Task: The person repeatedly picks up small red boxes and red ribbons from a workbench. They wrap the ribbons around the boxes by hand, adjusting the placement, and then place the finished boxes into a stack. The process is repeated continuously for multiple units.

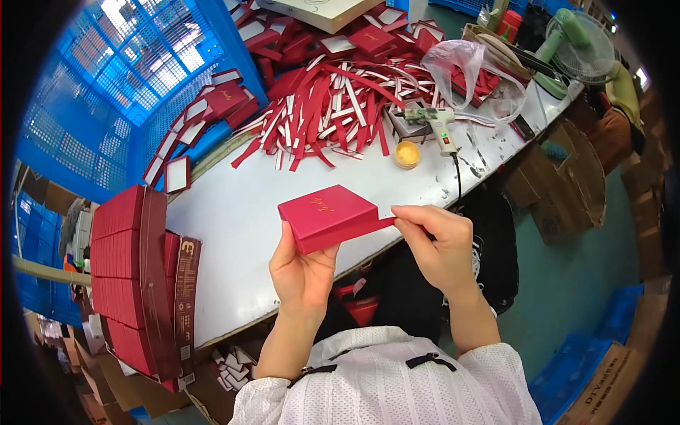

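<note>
The left hand (303,273) grips a red box (327,217) from below, just above the bench (234,234) edge. The right hand (438,244), beside it, pinches a red strip (381,223) at the box's right side. Beyond the right hand lie a glue gun (433,122) and loose strips (333,106).

We get bright, even light from above, and colours come through strong. The white table (234,212) shines pale with a soft glare, shadows under the hands faint and short. Glare whitens the blue crate (142,64) at upper left. Centre is sharp; toward the rim straight edges bend, detail smears, and a black ring closes the corners.
</note>
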Demonstrator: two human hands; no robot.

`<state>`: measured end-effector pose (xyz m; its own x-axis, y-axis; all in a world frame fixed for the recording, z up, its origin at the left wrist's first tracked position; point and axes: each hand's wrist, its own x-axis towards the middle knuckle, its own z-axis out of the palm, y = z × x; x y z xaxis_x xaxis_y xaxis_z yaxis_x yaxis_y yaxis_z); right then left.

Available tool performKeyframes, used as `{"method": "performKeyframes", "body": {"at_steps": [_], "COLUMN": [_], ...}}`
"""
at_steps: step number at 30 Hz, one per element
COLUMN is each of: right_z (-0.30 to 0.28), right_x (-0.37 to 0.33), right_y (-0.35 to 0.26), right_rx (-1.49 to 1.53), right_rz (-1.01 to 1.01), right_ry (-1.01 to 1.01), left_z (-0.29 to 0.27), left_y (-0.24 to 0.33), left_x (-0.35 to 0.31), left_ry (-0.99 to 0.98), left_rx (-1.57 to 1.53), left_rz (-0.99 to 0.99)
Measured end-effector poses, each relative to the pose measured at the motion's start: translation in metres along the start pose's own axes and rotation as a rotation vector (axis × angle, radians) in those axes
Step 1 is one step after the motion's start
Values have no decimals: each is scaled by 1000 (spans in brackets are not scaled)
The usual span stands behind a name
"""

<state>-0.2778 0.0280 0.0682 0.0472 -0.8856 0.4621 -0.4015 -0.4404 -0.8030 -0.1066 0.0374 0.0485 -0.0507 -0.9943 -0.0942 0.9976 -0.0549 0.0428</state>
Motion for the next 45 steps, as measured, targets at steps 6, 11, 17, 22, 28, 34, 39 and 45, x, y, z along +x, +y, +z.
{"method": "performKeyframes", "body": {"at_steps": [6,11,17,22,28,34,39,45], "right_z": [5,2,-4,-6,-3,-3,-4,-16], "right_x": [6,5,4,2,3,1,2,-3], "right_y": [1,2,-8,-13,-8,-3,11,7], "right_rx": [48,53,-6,-13,28,117,412,819], "right_rz": [9,0,-93,-125,-77,25,282,377], "right_ry": [-10,2,34,70,67,10,-75,29], "left_z": [-6,-1,-2,-3,-2,-9,-18,-23], "left_y": [1,-4,1,4,1,1,-1,6], "left_x": [-4,-10,-9,-9,-13,-13,-9,-10], "left_ry": [-66,12,-7,5,-20,-43,-71,-130], "left_rx": [-73,-125,-223,-273,-290,-236,-270,-275], "left_rz": [-70,-105,-152,-147,-184,-198,-165,-194]}}
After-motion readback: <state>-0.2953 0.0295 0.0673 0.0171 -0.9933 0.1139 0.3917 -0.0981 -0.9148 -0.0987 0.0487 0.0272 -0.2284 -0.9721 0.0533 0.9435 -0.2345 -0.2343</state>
